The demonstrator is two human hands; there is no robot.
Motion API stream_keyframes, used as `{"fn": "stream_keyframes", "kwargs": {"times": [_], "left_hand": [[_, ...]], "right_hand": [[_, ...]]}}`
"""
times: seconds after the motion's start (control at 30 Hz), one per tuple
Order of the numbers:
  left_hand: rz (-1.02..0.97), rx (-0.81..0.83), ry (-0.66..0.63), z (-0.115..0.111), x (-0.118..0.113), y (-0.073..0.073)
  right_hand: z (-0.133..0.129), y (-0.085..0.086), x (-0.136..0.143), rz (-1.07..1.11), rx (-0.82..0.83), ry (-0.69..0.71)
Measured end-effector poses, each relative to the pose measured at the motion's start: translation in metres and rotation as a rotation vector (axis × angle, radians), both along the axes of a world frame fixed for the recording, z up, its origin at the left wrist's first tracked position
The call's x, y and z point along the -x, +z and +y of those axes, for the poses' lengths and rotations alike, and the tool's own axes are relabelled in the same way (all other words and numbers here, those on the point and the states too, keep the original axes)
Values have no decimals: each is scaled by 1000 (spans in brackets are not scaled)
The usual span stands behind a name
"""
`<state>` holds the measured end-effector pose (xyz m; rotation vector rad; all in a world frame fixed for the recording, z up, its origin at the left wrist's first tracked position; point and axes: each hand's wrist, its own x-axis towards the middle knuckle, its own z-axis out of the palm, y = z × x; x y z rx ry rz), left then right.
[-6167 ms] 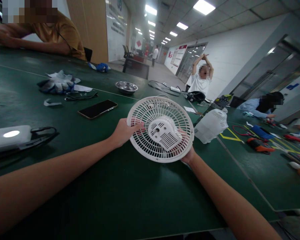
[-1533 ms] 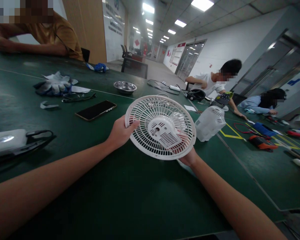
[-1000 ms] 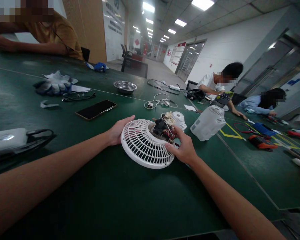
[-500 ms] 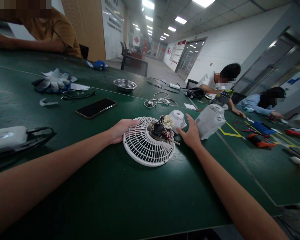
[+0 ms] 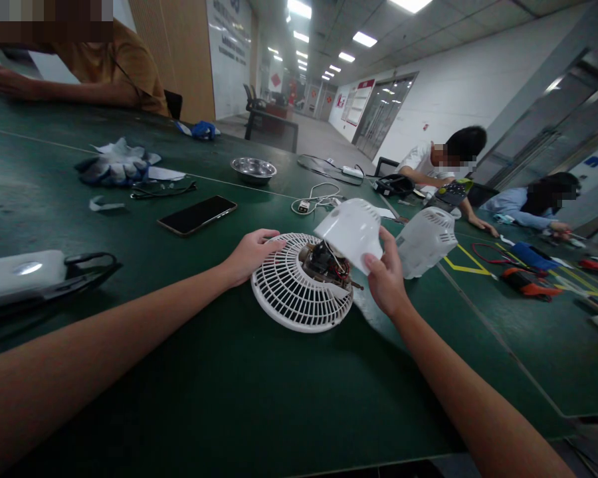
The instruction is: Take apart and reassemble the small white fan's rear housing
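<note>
A round white fan grille (image 5: 293, 300) lies on the green table with the motor and wires (image 5: 329, 263) exposed at its centre. My left hand (image 5: 253, 255) grips the grille's left rim, thumb over the top. Between the thumb and fingers of my right hand (image 5: 387, 275) is a white motor cover (image 5: 349, 229), raised and tilted just above the motor. It hides part of the motor's top. Right of that hand stands a white vented plastic housing (image 5: 423, 242), apart from the grille.
A phone (image 5: 198, 214), a metal bowl (image 5: 254, 170) and a white cable (image 5: 319, 199) lie beyond the grille. Gloves (image 5: 117, 162) and a white device (image 5: 22, 275) are at left. An orange-black tool (image 5: 531, 283) lies right. Co-workers sit around the table.
My right hand, open beside the motor cover before, has closed on it, lifted it from the table and brought it over the motor. My left hand stays on the grille.
</note>
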<state>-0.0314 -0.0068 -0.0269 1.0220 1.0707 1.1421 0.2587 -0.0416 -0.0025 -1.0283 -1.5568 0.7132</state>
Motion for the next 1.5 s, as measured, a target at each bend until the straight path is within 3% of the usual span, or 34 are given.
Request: {"fn": "stream_keyframes", "kwargs": {"times": [0.17, 0.3, 0.37, 0.47, 0.67, 1.0, 1.5], "left_hand": [[117, -79, -30, -1, 4, 1], [435, -446, -17, -7, 7, 10], [522, -583, -105, -13, 6, 18], [555, -655, -263, -23, 2, 29], [686, -720, -323, -27, -3, 36], [952, -832, -375, -29, -6, 43], [952, -831, -412, -28, -2, 44]], "right_hand": [[-15, 8, 3, -370, -141, 48], [-15, 12, -2, -508, -219, 7], [-15, 12, -3, -527, -232, 16], [-14, 11, -6, -555, -238, 23], [-12, 13, -10, -574, -198, 92], [-13, 17, -14, -682, -359, 209], [-11, 17, -17, -660, -314, 231]]}}
